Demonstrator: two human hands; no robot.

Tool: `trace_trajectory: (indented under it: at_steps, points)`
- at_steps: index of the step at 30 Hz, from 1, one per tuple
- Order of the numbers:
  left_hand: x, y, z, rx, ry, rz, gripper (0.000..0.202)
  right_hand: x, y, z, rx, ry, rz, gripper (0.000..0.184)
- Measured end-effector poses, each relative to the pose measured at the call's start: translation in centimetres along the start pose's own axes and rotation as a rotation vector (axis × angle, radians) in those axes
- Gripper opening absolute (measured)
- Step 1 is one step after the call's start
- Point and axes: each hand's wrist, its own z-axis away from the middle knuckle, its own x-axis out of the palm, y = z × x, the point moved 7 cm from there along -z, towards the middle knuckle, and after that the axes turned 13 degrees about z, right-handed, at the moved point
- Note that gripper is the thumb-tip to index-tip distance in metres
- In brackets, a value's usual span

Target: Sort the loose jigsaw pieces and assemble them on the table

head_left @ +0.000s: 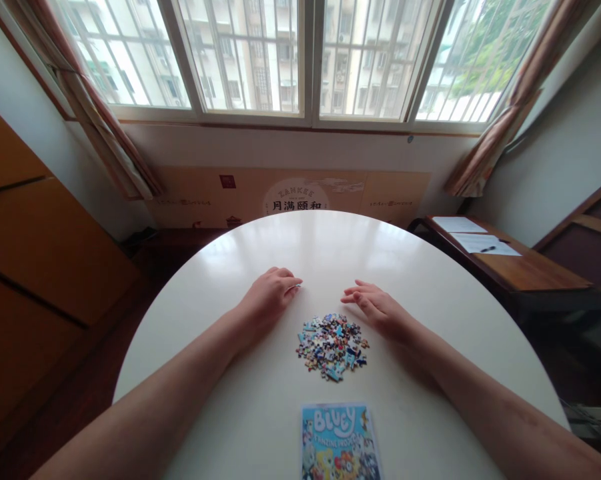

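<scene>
My left hand (275,293) rests above the white table beyond the puzzle pile, to its left. Its thumb and fingers are pinched together on a small puzzle piece (298,286), of which only a sliver shows. Across from it, my right hand (373,304) hovers low at the pile's upper right, fingers stretched out and holding nothing. Between my forearms lies a heap of loose jigsaw puzzle pieces (333,347), mixed blue, white, brown and dark. Nearer to me is a blue picture sheet or box (340,443) lettered "BLUEY", cut off by the lower frame edge.
The round white table (220,427) fills the middle. A wooden side table (545,267) with papers (485,244) and a dark pen stands at the right. Behind are a printed cardboard panel (195,193), barred windows and tied curtains. A wooden cabinet (35,267) is at the left.
</scene>
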Motion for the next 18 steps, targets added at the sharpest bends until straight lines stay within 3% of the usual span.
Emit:
trace_trajectory:
  at_steps: [4,12,18]
  points:
    - [0.6,0.8,-0.1,0.026,-0.030,-0.101,0.032,0.1,0.0,-0.1,-0.013,-0.007,0.013,0.054]
    - [0.5,-1.7,0.1,-0.093,-0.050,-0.192,0.039,0.2,-0.1,0.0,-0.024,-0.007,0.031,0.051]
    - [0.7,-1.7,0.3,-0.150,-0.036,-0.160,0.039,-0.2,-0.6,-0.1,-0.041,0.015,0.027,0.049]
